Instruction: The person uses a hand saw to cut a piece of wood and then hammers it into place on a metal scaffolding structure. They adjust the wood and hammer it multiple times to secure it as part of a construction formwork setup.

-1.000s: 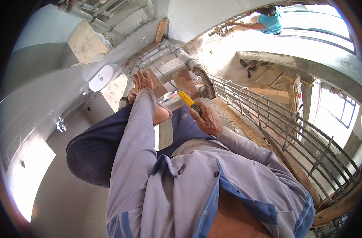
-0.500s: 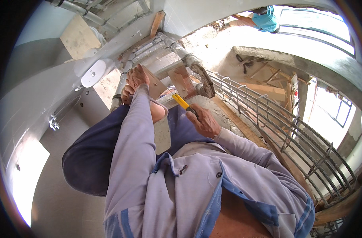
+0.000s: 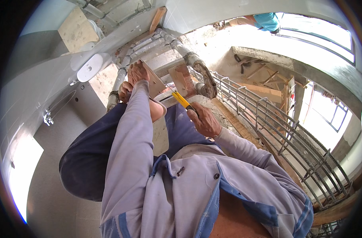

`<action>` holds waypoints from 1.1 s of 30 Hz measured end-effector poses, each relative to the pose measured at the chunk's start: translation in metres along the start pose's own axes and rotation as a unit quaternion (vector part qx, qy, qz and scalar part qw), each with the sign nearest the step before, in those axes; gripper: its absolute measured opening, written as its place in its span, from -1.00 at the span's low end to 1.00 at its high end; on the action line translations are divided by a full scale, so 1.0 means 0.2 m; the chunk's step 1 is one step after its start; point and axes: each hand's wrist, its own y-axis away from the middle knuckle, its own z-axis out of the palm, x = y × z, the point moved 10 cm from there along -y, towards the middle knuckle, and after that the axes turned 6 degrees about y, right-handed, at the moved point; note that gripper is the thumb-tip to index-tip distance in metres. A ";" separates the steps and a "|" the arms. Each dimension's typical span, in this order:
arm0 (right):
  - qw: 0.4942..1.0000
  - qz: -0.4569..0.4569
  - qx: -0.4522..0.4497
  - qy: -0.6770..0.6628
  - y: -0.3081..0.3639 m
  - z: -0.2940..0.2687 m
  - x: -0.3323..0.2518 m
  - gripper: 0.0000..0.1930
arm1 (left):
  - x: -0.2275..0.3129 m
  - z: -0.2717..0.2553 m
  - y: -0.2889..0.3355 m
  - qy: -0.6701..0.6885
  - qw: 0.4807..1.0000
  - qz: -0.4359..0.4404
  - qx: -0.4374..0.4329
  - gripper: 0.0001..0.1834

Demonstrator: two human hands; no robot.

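Note:
My left hand [image 3: 137, 72] is closed around the left edge of a flat light-brown board [image 3: 154, 79], with some fingers hidden. Just below that hand, a patch of bare skin [image 3: 124, 90] shows beside my sleeve; what part it belongs to is unclear. In my right hand [image 3: 206, 120] is a yellow utility knife [image 3: 181, 100] with a black grip. Its front end points up and left, close to the board's lower right corner. Beyond the knife lies a second brown panel [image 3: 183, 80] with reddish patches.
Grey pipes [image 3: 195, 62] run behind the boards. A long rebar cage [image 3: 268, 119] stretches along my right beside timber. White basin [image 3: 90, 68] and tap fitting [image 3: 48, 118] are on the left. A person in a blue shirt [image 3: 267, 21] is at the far right.
The view has shifted slightly. My left hand stays on the board, and the knife in my right hand has barely moved, staying near the board's corner.

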 end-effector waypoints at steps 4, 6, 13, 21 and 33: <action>1.000 -0.016 0.013 0.017 0.00 0.00 -0.02 -0.54 | -0.03 0.03 -0.01 0.001 1.000 0.006 -0.002 -0.49; 1.000 -0.014 0.011 0.015 0.00 0.00 -0.03 -0.54 | -0.02 0.03 0.00 0.003 1.000 0.007 0.002 -0.49; 1.000 0.017 0.001 0.001 -0.04 -0.02 -0.10 -0.57 | 0.01 0.00 0.00 -0.017 1.000 0.005 -0.010 -0.52; 1.000 0.019 0.007 -0.013 -0.01 -0.04 -0.12 -0.63 | 0.03 0.02 0.00 -0.030 0.999 0.030 -0.013 -0.50; 0.999 0.031 0.014 0.014 -0.02 -0.07 -0.20 -0.73 | -0.05 0.15 -0.06 -0.098 0.993 0.048 -0.041 -0.55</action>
